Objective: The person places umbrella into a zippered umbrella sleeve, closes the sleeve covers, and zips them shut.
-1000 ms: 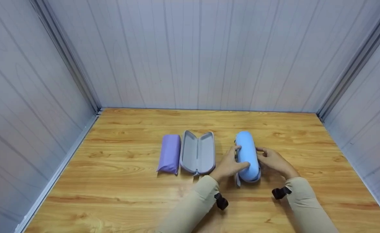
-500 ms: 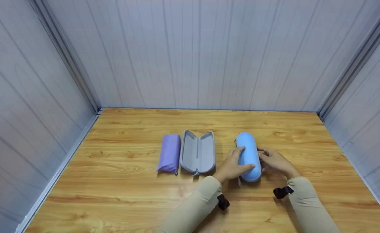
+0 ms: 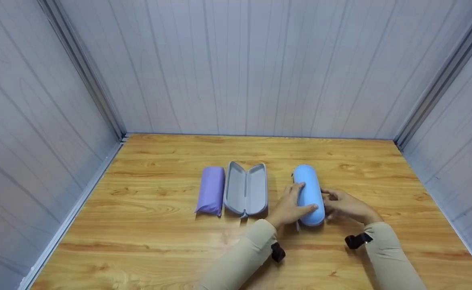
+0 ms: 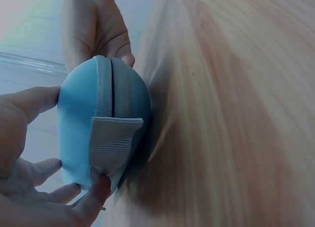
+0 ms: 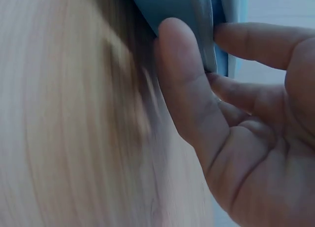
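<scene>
A blue hard-shell glasses case (image 3: 310, 201) lies lengthwise on the table, its lid down. My left hand (image 3: 290, 206) holds it from the left, thumb on the lid near the close end. In the left wrist view, a dark gap runs along the case's grey zipper seam (image 4: 111, 84), and one left fingertip touches the ribbed grey tab (image 4: 114, 143) below it. My right hand (image 3: 346, 205) is at the case's right side. The right wrist view shows its thumb (image 5: 179, 54) against the lower shell and fingertips at the seam, pinching the edge; any zipper pull there is hidden.
Left of the hands stands an open grey glasses case (image 3: 256, 191), spread with its hollow halves up. Beside it lies a purple wrapped packet (image 3: 211, 191). The wooden table (image 3: 159, 241) meets pale panel walls (image 3: 227, 72) at the back and sides.
The blue case's lid has come down over its lower shell, and the case has shifted slightly right. My left hand moved right with it; my right hand slid a little toward the near end.
</scene>
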`<state>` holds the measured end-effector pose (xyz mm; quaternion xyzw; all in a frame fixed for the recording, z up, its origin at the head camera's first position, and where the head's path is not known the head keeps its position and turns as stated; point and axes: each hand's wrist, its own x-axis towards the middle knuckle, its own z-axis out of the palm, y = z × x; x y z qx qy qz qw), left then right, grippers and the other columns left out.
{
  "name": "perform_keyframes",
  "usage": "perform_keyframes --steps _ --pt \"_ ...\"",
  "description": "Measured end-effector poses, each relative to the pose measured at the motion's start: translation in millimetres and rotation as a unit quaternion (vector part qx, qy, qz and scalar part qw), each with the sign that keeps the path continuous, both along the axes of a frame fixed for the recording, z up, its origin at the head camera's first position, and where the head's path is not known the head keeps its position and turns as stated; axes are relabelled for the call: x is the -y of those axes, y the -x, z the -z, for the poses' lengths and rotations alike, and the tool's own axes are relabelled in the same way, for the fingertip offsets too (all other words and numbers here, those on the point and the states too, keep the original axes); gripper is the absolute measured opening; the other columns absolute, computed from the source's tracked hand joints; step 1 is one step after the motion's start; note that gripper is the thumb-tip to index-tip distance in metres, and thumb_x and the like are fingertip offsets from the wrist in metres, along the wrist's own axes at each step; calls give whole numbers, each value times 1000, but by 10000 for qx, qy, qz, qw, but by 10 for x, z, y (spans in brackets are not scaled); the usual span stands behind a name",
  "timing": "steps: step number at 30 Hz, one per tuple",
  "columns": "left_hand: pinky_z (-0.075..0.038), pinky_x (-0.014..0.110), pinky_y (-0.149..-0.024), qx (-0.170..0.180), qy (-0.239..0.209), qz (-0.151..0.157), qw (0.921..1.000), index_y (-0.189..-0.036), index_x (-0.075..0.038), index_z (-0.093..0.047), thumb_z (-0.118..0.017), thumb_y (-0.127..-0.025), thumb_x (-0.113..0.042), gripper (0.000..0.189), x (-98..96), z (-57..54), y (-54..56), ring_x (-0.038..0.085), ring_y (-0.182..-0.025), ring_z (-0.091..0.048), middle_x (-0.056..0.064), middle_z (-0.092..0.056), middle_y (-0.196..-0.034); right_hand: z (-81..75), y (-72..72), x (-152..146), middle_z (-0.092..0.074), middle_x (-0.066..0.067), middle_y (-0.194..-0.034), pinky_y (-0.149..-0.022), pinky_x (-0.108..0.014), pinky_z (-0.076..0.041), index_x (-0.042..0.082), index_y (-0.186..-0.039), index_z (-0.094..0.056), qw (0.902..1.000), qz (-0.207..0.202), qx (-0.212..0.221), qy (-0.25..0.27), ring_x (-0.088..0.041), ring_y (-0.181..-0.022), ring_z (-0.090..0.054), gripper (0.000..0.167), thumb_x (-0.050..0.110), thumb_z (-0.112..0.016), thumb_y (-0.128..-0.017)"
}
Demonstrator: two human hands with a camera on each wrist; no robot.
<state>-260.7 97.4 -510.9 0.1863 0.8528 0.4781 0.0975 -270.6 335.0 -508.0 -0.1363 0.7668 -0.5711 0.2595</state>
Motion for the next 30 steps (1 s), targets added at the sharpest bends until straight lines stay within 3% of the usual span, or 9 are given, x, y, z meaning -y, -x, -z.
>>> perform_keyframes --steps 5,12,20,30 --pt "-42 40 -106 -254 208 -38 9995 -155 -14 -36 -73 -89 -48 83 -50 -6 -9 28 -133 -44 12 -35 -153 -15 7 23 -57 -28 -129 -82 -46 -57 -14 -153 -11 9999 131 45 -86 -32 -99 -66 65 22 -42 -109" --pt "-43 40 -105 -527 498 -87 9973 -154 -12 -38 -73 -89 -49 83 -111 -12 -26 30 -135 -41 15 -34 -154 29 42 110 -56 -31 -130 -88 -43 -56 -20 -150 -12 9985 453 253 160 -32 -106 -66 72 35 -38 -110" --pt "-45 43 -102 -594 642 -82 9961 -155 -14 -38 -71 -89 -52 83 -134 -15 -30 32 -137 -37 14 -33 -155 37 49 218 -28 -39 -149 -95 -46 -51 -7 -156 0 9920 1130 550 90 -42 -123 -53 88 48 -46 -105" --pt "-44 44 -104 -607 770 -93 9951 -155 -15 -37 -71 -90 -53 82 -159 -19 -33 29 -138 -34 11 -32 -156 42 46 279 -33 -39 -147 -93 -49 -52 -1 -157 -4 9894 1325 565 191 -41 -121 -56 88 44 -56 -102"
